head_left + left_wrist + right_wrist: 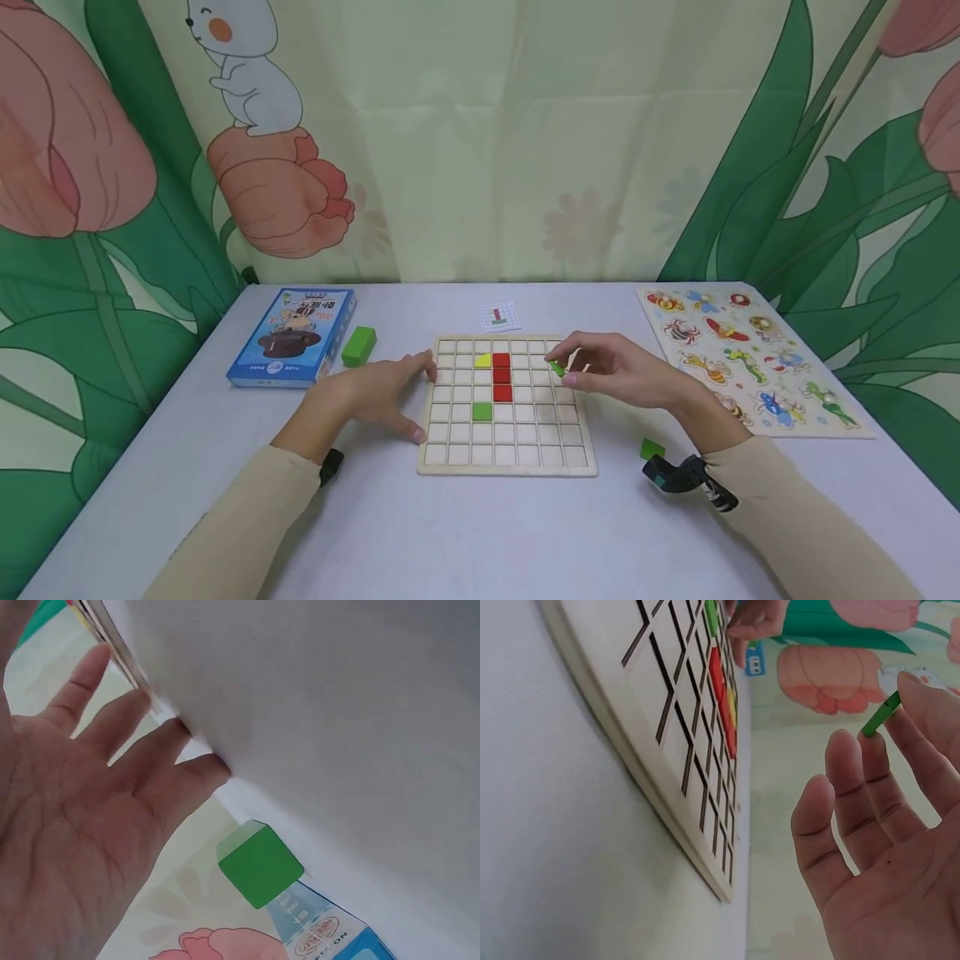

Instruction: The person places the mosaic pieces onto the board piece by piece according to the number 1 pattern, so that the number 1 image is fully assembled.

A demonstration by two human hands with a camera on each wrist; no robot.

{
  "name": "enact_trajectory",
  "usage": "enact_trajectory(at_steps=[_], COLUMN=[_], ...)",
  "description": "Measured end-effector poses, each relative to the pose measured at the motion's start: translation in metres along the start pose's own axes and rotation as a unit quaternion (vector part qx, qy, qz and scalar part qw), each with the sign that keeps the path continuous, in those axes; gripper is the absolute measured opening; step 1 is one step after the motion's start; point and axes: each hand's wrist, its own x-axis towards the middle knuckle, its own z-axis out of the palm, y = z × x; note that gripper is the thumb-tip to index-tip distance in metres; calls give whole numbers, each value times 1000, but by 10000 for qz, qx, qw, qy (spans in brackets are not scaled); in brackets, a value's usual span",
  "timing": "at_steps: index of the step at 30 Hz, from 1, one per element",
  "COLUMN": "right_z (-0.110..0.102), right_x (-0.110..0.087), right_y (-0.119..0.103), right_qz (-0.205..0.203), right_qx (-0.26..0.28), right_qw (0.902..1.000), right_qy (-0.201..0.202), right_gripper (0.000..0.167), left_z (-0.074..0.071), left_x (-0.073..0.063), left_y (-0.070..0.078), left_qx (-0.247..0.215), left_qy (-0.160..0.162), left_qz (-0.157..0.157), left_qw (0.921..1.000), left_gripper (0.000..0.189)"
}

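Note:
A wooden grid board [510, 471] lies on the table. Three red squares [502, 376] stand in one column, with a yellow piece [483, 361] beside the top one and a green square [482, 412] lower left of them. My left hand [378, 393] rests at the board's left edge, thumb and fingers spread, palm holding nothing. Over the board's right side my right hand [626, 371] pinches a thin green tile [881, 714] between thumb and a fingertip. The other fingers are loosely bent in the right wrist view.
A green block [359, 347] stands beside a blue box [292, 337] at left. Behind the board lies a small pattern card [499, 317]. On the right are an insect picture board [750, 358] and, near the right wrist, another green piece [651, 449].

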Motion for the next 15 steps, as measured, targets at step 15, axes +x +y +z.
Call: enact_trajectory(at_steps=[15], right_z=[23], right_x=[25], right_y=[-3], right_qz=[112], right_qx=[57], right_qw=[9999], right_qy=[-48], right_gripper=[30], left_z=[-3], left_x=[-4], left_y=[6], left_qx=[-34], left_qy=[-27], left_qz=[12], left_qw=[10000], left_gripper=[91])
